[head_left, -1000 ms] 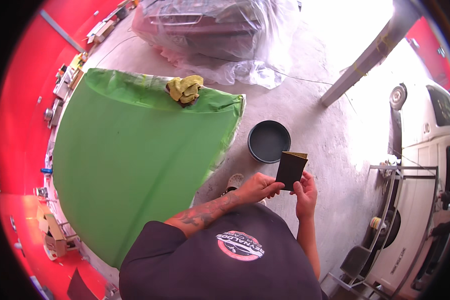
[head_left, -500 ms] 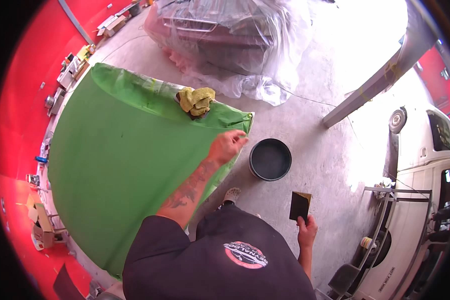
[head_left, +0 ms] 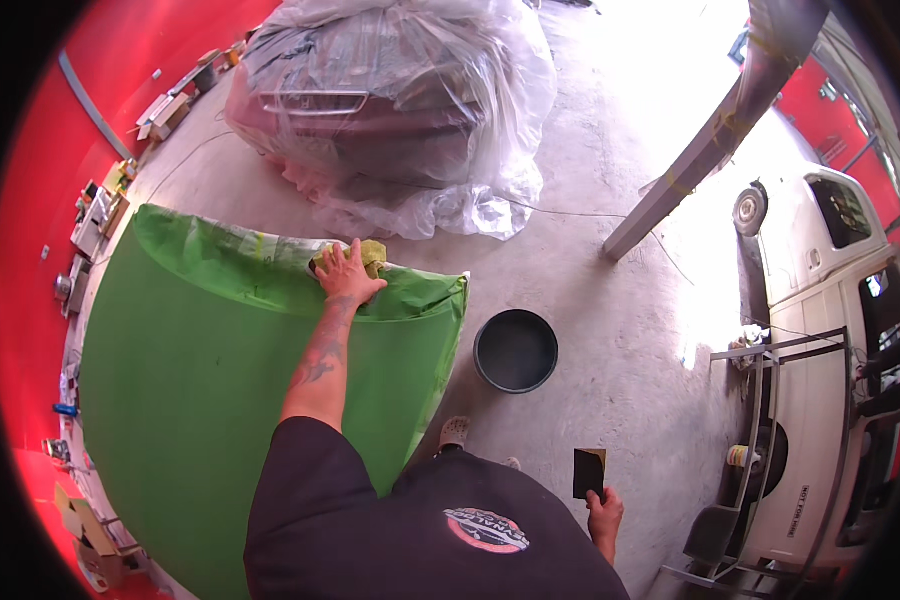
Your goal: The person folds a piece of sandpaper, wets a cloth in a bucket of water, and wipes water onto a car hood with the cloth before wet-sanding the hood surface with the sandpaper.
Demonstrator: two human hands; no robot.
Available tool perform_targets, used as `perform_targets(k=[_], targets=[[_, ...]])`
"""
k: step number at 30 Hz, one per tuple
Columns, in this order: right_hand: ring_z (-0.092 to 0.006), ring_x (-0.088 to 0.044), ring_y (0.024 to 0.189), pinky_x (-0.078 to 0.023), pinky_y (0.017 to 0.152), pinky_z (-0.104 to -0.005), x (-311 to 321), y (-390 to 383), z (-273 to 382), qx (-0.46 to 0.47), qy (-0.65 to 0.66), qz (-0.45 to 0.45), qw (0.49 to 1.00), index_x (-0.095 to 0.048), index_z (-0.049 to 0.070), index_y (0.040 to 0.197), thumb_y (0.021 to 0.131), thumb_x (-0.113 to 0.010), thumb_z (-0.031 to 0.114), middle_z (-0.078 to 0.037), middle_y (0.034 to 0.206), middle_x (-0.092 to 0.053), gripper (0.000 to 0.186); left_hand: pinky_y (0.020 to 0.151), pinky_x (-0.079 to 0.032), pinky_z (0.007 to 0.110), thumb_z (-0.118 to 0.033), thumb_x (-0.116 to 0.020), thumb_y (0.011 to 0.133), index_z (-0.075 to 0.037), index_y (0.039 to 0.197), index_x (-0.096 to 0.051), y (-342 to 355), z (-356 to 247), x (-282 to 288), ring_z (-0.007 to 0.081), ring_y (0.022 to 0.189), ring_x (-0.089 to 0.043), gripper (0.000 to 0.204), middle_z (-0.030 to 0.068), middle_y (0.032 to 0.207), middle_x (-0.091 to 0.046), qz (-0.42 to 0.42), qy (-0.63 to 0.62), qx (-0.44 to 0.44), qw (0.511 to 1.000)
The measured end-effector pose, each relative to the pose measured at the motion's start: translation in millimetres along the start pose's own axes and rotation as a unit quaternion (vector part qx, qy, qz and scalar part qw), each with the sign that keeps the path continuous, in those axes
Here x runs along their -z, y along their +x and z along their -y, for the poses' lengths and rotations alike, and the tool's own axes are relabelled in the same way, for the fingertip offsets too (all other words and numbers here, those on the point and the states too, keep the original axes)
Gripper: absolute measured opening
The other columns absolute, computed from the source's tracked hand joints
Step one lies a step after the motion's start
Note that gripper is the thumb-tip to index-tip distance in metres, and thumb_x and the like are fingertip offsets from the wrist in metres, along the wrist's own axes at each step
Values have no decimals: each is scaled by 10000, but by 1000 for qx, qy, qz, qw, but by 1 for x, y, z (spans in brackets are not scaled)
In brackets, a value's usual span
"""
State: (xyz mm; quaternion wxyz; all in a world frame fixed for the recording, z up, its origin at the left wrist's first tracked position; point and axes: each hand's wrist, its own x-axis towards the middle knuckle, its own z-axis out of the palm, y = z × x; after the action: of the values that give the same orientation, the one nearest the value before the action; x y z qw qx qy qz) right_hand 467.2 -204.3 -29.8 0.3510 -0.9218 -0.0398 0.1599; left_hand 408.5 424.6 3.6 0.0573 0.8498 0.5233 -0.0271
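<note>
My left hand (head_left: 345, 275) reaches over the far masked edge of a green curved panel (head_left: 220, 400), fingers spread on or just above a crumpled yellow cloth (head_left: 372, 252), which it partly hides. My right hand (head_left: 604, 510) is low at the right, closed on a folded black sheet (head_left: 589, 470), possibly abrasive paper, with a tan edge showing. A dark round tub (head_left: 516, 350) rests on the concrete floor (head_left: 620, 350) between the panel and the right side.
A car under clear plastic (head_left: 390, 110) stands beyond the panel. A steel post (head_left: 680, 170) rises at upper right. Along the right are a white van (head_left: 800, 280) and metal frame (head_left: 790, 340). Boxes (head_left: 95, 525) and assorted items line the red wall (head_left: 40, 240).
My left hand has let go of the black sheet and moved forward to the yellow cloth. My right hand has moved down with the sheet. The view has shifted.
</note>
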Motion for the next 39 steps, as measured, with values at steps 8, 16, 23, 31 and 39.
perform_targets(k=[8, 16, 23, 31, 39], targets=[[-200, -624, 598, -477, 585, -339, -5, -7, 15, -31, -11, 1, 999, -635, -10, 829, 797, -683, 165, -106, 651, -648, 184, 1030, -288, 680, -516, -824, 587, -265, 1505, -189, 12, 10, -2, 382, 1421, -180, 1144, 125, 1500, -303, 79, -10, 23, 997], [-172, -630, 594, -489, 580, -327, -10, -5, 17, -43, -19, 4, 999, -626, -19, 819, 795, -689, 178, -98, 650, -653, 208, 975, -434, 529, -142, -666, 732, -208, 1379, -412, 25, 29, -23, 359, 1247, -424, 698, 125, 1262, -501, -25, -69, -56, 996], [-214, -645, 621, -495, 604, -353, -15, -2, 13, -43, -16, 9, 999, -639, -15, 846, 792, -695, 178, -121, 673, -660, 208, 884, -486, 449, -12, -594, 734, -187, 1256, -534, 28, 43, -20, 366, 1054, -528, 554, 136, 1103, -536, -138, -101, -65, 983], [-279, -676, 698, -512, 659, -379, -22, -1, 18, -46, 14, 26, 999, -664, -8, 920, 788, -688, 172, -169, 755, -679, 224, 917, -473, 436, -57, -623, 716, -188, 1295, -511, 24, 69, -10, 369, 1090, -511, 603, 139, 1156, -521, -164, -111, -67, 978], [-339, -673, 773, -519, 699, -404, -39, -13, 67, 31, -11, 122, 992, -657, 15, 980, 808, -694, 202, -202, 825, -674, 257, 1051, -324, 591, -503, -800, 602, -242, 1471, -294, -1, 53, -13, 342, 1368, -293, 1039, 138, 1439, -387, 4, -93, -65, 994]])
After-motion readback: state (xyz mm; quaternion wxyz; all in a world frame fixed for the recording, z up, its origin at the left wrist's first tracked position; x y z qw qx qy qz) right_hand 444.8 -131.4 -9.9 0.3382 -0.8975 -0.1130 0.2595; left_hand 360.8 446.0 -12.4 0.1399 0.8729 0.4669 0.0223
